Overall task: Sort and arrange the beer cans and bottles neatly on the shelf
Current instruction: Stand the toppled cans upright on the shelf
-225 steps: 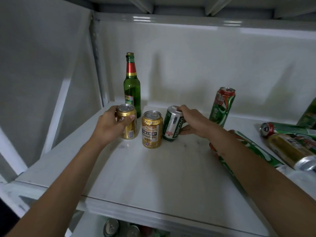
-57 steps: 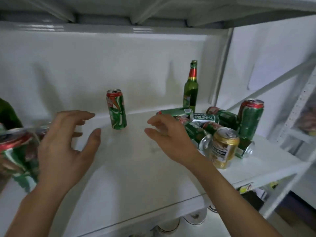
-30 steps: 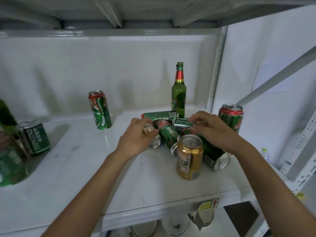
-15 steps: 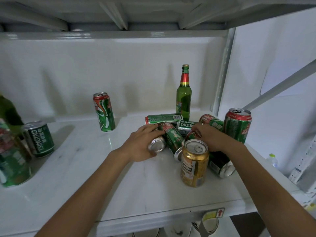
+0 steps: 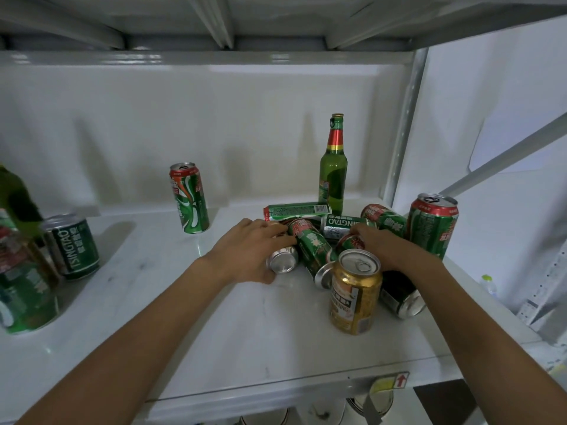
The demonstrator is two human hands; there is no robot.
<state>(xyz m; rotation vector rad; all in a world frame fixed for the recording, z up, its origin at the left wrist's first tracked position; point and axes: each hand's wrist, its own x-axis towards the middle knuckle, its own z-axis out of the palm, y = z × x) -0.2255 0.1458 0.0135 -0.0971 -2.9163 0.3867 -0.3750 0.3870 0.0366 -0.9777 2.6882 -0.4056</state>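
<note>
Gripping a fallen can point(image 5: 280, 260), the left hand point(image 5: 248, 253) curls around it; the right hand point(image 5: 388, 248) grasps a green can point(image 5: 402, 294) lying behind the gold can point(image 5: 354, 291). At 12 o'clock stands a green bottle point(image 5: 333, 170) on the shelf point(image 5: 214, 332).

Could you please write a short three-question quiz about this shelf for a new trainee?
1. True or false: the gold can stands upright.
2. What does the left hand grip? A) a lying can B) the green bottle C) nothing
3. Fill in: the short green can at the left reads ____.

Key: 1 true; 2 A; 3 TSINGTAO.
</note>
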